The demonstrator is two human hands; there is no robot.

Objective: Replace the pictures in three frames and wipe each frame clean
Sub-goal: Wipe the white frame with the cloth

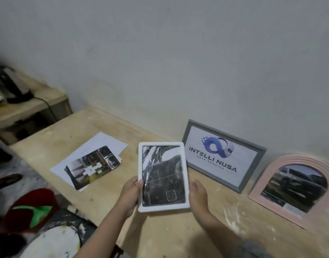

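Observation:
I hold a white rectangular frame (163,206) with a dark picture in it above the wooden table (169,235). My left hand (131,192) grips its left edge, thumb on the front. My right hand (198,194) holds its right edge. A grey frame (260,153) with a blue logo picture leans on the wall behind. To the right, a pink arched frame (260,185) with a car picture also leans on the wall. Loose pictures (92,167) lie on white paper (102,144) at the left of the table.
A lower wooden shelf (39,101) stands at the far left with a dark appliance (7,84) and its cable. A red and green object (31,207) and a paint-stained floor lie below the table's left edge. The white wall is close behind.

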